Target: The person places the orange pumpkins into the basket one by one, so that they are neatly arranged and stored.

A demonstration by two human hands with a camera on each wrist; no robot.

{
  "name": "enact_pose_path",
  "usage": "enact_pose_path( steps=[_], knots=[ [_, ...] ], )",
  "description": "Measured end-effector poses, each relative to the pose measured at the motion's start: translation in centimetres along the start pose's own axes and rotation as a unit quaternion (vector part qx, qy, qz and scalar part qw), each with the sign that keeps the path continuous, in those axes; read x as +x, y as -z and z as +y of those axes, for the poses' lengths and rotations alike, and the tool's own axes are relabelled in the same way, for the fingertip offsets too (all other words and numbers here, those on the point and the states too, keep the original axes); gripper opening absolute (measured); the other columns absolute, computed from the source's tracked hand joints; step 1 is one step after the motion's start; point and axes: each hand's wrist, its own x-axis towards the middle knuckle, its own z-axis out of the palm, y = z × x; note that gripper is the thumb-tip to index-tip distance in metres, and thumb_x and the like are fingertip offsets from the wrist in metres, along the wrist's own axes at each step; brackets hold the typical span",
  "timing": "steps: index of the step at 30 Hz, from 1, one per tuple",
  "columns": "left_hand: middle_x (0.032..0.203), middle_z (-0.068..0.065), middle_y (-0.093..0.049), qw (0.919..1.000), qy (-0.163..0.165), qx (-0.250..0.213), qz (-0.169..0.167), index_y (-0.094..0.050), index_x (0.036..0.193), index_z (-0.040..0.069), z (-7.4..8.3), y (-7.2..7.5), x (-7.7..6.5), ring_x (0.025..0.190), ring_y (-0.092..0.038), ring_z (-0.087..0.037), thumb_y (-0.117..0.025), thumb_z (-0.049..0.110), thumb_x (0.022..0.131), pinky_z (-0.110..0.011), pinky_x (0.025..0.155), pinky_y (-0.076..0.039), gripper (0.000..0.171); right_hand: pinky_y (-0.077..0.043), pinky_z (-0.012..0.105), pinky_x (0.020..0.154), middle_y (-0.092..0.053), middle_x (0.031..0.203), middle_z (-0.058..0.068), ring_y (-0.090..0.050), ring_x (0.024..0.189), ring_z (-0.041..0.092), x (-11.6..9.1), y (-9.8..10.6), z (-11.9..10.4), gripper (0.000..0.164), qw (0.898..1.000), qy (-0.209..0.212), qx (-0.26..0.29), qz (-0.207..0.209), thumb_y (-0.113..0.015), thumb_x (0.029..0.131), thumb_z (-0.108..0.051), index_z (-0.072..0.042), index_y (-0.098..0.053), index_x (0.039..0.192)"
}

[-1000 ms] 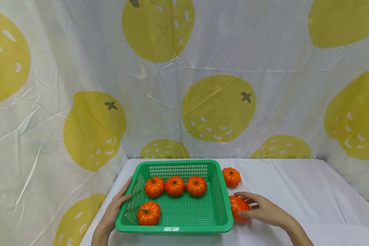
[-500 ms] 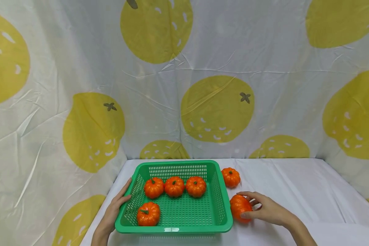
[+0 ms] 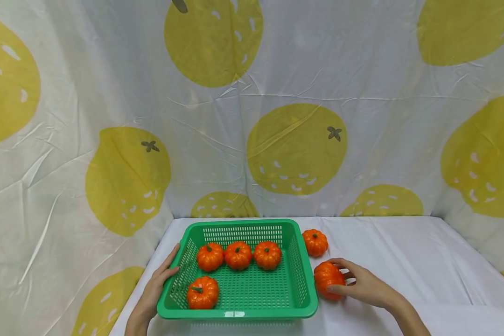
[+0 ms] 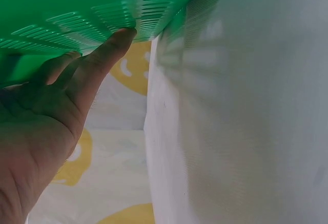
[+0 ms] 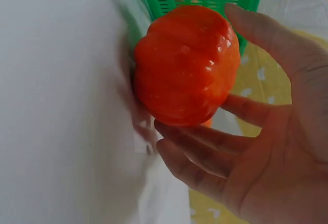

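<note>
My right hand (image 3: 363, 284) grips a glossy orange toy pumpkin (image 3: 329, 281) just outside the basket's right wall. In the right wrist view, the thumb lies along one side of this pumpkin (image 5: 187, 65) and the fingertips meet its other side. My left hand (image 3: 153, 287) holds the left side of a green plastic basket (image 3: 235, 313), its thumb across the rim. A finger (image 4: 110, 52) presses the slotted outer wall below the rim in the left wrist view. Inside the basket sit several more pumpkins, three in a row at the back and one (image 3: 203, 293) at front left.
Another pumpkin (image 3: 315, 242) stands on the white cloth (image 3: 390, 261), by the basket's back right corner. White fabric printed with yellow lemons (image 3: 298, 147) hangs behind and at both sides. The left side fabric comes close to my left hand.
My right fingers have closed in around the pumpkin by the basket, and it has tilted and risen slightly in view. The left hand and the basket have kept their places.
</note>
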Motion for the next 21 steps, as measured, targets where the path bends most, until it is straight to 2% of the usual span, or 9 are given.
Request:
enact_pose_path(
  steps=[7, 12, 16, 21],
  knots=[
    [0.176, -0.002, -0.003, 1.0, -0.002, 0.002, -0.002, -0.017, 0.168, 0.025, -0.06, -0.01, 0.02, 0.159, 0.004, -0.036, -0.042, 0.029, 0.11, -0.001, 0.094, -0.029, 0.063, -0.055, 0.023, 0.08, -0.067, 0.126, 0.013, -0.064, 0.105, 0.024, 0.15, -0.54, -0.38, 0.065, 0.999, -0.008, -0.023, 0.025, -0.082, 0.088, -0.032, -0.002, -0.056, 0.139],
    [0.176, -0.002, -0.003, 1.0, -0.005, -0.002, -0.005, -0.016, 0.168, 0.024, -0.07, 0.0, 0.02, 0.159, 0.004, -0.037, -0.042, 0.028, 0.109, -0.002, 0.094, -0.03, 0.064, -0.054, 0.025, 0.079, -0.068, 0.124, 0.012, -0.062, 0.104, 0.024, 0.07, -0.62, -0.04, 0.073, 0.999, 0.006, -0.034, 0.017, -0.086, 0.083, -0.029, -0.001, -0.053, 0.142],
    [0.176, -0.003, -0.002, 1.0, -0.005, -0.003, -0.006, -0.016, 0.168, 0.024, -0.07, -0.01, 0.03, 0.159, 0.004, -0.037, -0.041, 0.028, 0.109, -0.002, 0.094, -0.031, 0.064, -0.052, 0.024, 0.075, -0.068, 0.119, 0.009, -0.06, 0.1, 0.019, 0.24, -0.86, 0.22, 0.079, 0.998, 0.021, -0.055, 0.016, -0.088, 0.081, -0.031, -0.002, -0.051, 0.144],
    [0.176, -0.003, -0.003, 1.0, -0.003, 0.001, -0.004, -0.016, 0.168, 0.025, -0.01, -0.01, 0.01, 0.159, 0.003, -0.037, -0.041, 0.028, 0.109, -0.002, 0.094, -0.031, 0.063, -0.052, 0.024, 0.074, -0.067, 0.114, 0.009, -0.06, 0.096, 0.016, 0.2, -0.51, 0.35, 0.077, 0.997, 0.012, -0.063, 0.043, -0.088, 0.079, -0.031, -0.003, -0.053, 0.142]
  ],
)
